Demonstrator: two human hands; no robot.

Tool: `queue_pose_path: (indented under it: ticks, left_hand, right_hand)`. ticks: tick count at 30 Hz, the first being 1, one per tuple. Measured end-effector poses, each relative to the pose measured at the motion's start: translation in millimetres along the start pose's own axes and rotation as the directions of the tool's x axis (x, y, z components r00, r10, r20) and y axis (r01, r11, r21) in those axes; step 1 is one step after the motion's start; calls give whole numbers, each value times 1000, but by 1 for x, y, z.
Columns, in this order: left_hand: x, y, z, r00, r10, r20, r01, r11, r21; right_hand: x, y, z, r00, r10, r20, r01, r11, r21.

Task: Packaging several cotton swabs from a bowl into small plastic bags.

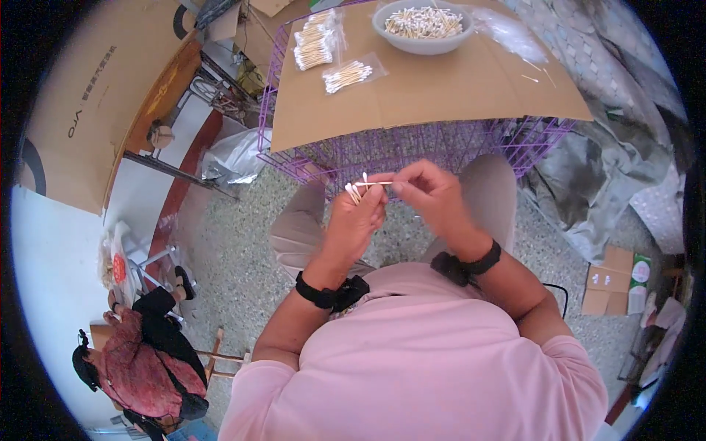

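Over my lap, my left hand (353, 222) is closed on several cotton swabs (352, 192), their white tips sticking out above the thumb. My right hand (435, 197) pinches the end of one cotton swab (382, 183), which lies level across to the left fingers. In front of me a cardboard sheet (426, 94) rests on a purple wire cage (360, 156). On the sheet stands a grey bowl (423, 48) heaped with cotton swabs. Left of it lie clear bags packed with swabs (315, 48), and a smaller bag of swabs (348, 76) lies nearer.
Clear plastic bags (511, 35) and a few loose swabs lie right of the bowl. Grey sheeting (588, 184) drapes the right side. A large cardboard box (81, 88) stands at left. Another person (140, 360) sits at lower left, beside a wooden stool (217, 356).
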State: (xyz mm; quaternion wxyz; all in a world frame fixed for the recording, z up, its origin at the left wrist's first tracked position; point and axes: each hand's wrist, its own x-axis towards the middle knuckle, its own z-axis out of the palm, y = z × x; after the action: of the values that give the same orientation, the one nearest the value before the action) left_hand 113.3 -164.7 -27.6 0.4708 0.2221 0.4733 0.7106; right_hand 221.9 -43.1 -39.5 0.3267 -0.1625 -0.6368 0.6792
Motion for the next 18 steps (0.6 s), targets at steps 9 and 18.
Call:
queue_pose_path:
  ticks: [9,18]
  left_hand:
    - [-1,-1,-9,991,79,-104,-81,997,-11]
    - [47,52,7,978,204,-41,-207,974,-91]
  right_hand:
    - [-5,-5,-3,965,-140,224,194,950,-244]
    - [103,-85,-81,802,-511,308,574,517,-636]
